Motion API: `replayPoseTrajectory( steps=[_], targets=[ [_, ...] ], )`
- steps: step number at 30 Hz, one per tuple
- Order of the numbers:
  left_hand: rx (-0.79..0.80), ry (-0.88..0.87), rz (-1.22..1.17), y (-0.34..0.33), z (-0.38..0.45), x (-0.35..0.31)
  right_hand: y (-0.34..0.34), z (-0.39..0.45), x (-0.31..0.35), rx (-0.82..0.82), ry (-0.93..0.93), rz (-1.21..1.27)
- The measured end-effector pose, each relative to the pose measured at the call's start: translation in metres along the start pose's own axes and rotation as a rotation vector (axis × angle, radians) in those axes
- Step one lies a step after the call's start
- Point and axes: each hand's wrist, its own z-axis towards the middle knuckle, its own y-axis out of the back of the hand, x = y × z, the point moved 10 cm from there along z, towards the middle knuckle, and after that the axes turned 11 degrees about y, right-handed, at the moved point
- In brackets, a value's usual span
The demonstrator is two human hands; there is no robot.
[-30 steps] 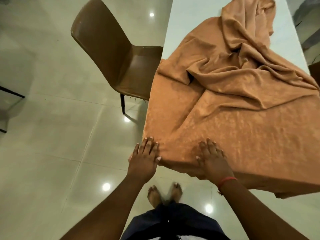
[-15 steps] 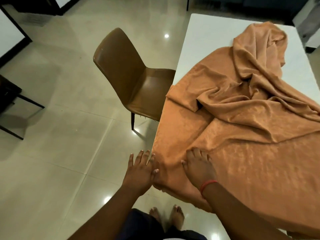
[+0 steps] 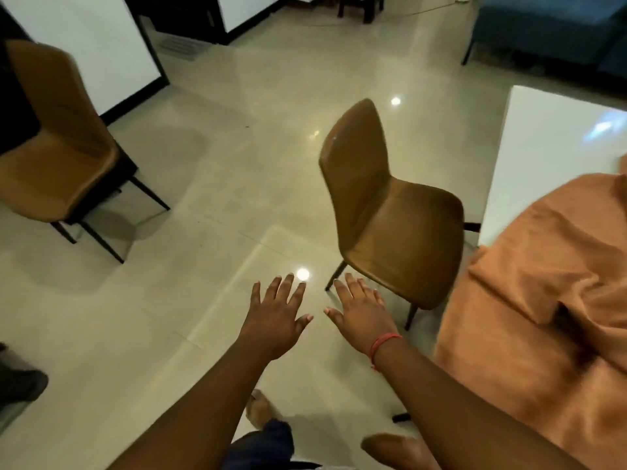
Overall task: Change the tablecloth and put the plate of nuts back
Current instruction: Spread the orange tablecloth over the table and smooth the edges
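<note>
Glossy tiled floor (image 3: 169,300); both hands off tablecloth (image 3: 529,300) now: left hand (image 3: 274,320), right hand (image 3: 359,315) midair, fingers spread, holding nothing.

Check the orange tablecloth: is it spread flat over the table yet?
No. The orange tablecloth lies rumpled with folds at the near end, and the white tabletop beyond is bare. Neither open hand touches it.

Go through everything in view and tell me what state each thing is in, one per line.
Left hand: open, fingers spread, holding nothing, above the floor.
Right hand: open, fingers spread, holding nothing.
Orange tablecloth: rumpled, covering only the near part of the table, hanging over its edge.
White table: far part bare.
Near chair: upright beside the table.
Far chair: upright, apart from the table.
</note>
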Motion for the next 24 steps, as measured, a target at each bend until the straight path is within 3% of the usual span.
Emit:
replayPoseTrajectory(
  steps=[4,9,17,24],
  targets=[
    [0.021,0.035,0.05,0.028,0.048,0.118,0.001,0.097,0.071,0.044,0.027,0.038],
    [0.015,0.089,0.081,0.059,0.124,0.213,0.017,0.195,0.114,0.052,0.035,0.068],
    [0.013,0.052,0.088,0.093,0.295,0.253,0.07,0.372,0.086,0.026,0.011,0.078],
    [0.005,0.085,0.073,0.16,0.47,0.278,0.157,0.533,0.03,0.029,-0.007,0.076]
  ],
)
